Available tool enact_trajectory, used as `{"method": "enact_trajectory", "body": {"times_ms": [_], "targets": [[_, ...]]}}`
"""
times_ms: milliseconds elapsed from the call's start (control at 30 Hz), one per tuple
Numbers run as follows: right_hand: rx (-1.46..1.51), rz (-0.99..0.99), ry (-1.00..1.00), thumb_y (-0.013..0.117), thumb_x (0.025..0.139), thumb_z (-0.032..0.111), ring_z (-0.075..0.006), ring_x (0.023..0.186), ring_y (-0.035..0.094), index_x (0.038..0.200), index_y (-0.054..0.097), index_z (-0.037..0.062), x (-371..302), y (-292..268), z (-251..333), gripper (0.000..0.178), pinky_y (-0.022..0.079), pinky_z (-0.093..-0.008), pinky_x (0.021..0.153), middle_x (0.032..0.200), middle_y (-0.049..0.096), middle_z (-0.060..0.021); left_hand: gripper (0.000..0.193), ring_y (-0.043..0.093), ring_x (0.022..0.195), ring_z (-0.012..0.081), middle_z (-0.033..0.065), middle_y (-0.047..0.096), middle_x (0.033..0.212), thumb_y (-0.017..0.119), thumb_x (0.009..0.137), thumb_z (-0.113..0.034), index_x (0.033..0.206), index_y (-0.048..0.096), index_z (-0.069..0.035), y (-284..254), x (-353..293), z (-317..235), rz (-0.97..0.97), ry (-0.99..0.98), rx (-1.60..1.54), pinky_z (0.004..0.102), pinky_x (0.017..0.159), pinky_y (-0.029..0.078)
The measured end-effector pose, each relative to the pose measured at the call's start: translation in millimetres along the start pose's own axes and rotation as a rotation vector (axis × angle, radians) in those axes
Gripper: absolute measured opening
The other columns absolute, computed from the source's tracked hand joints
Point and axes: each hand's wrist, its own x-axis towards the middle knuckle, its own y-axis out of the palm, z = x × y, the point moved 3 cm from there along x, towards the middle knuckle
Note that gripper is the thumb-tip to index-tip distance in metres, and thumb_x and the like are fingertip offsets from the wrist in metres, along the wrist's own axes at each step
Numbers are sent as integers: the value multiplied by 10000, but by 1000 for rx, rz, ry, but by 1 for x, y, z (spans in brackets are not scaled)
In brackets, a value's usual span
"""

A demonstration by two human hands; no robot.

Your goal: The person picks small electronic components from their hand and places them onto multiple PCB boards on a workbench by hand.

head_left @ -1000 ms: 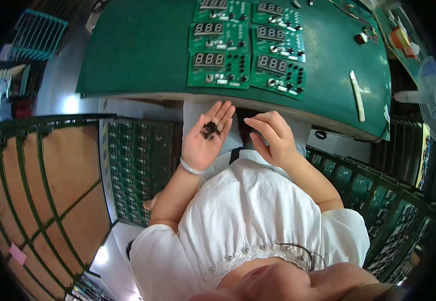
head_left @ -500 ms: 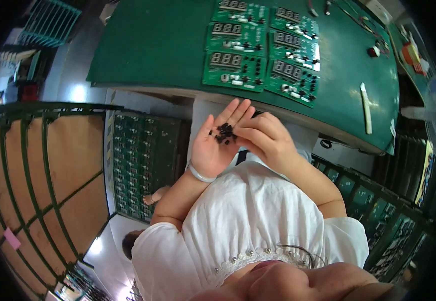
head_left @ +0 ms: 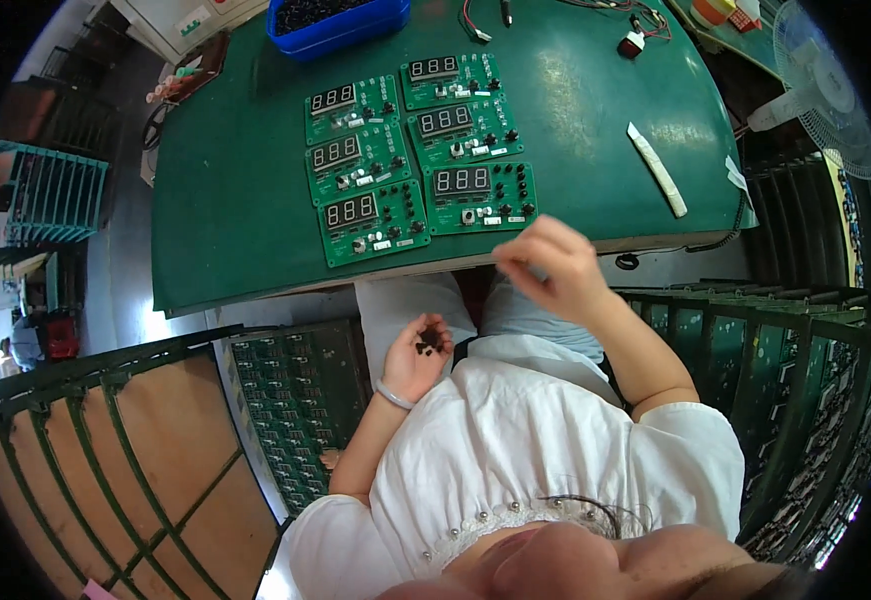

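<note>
My left hand (head_left: 411, 368) is held low in front of my lap, palm up, with its fingers curled around several small black parts (head_left: 427, 347). My right hand (head_left: 555, 264) is over the table's near edge, beside the front right circuit board (head_left: 480, 190). Its fingers are pinched together, and whatever lies between them is hidden. Green circuit boards with three-digit displays lie in two columns. Both the front right board and the front left board (head_left: 373, 220) carry rows of small black parts at their right side.
A blue bin (head_left: 343, 42) of black parts stands at the back of the green table (head_left: 235, 200). A white strip-like tool (head_left: 657, 170) lies at the right, with wires farther back. A fan (head_left: 823, 85) is beyond the right edge. Racks of boards (head_left: 805, 335) flank me.
My right hand has left my left palm and moved up to the table edge near the boards. My left hand has lowered, its fingers curling in. The view has shifted, bringing the blue bin in.
</note>
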Motion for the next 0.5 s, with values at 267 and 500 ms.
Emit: {"method": "enact_trajectory", "body": {"times_ms": [267, 500], "targets": [[289, 164, -1, 689, 727, 5, -283, 795, 584, 966, 618, 55, -36, 41, 18, 254, 494, -361, 673, 857, 575, -100, 352, 415, 1299, 318, 228, 471, 1328, 361, 985, -111, 1262, 436, 93, 71, 0, -1, 276, 62, -165, 388, 1101, 362], [127, 151, -85, 732, 652, 36, -255, 746, 543, 882, 631, 88, -37, 38, 25, 256, 439, -364, 639, 846, 565, -54, 410, 249, 1408, 291, 174, 342, 1464, 315, 993, -88, 1377, 331, 54, 92, -7, 4, 473, 88, -291, 373, 1138, 326]]}}
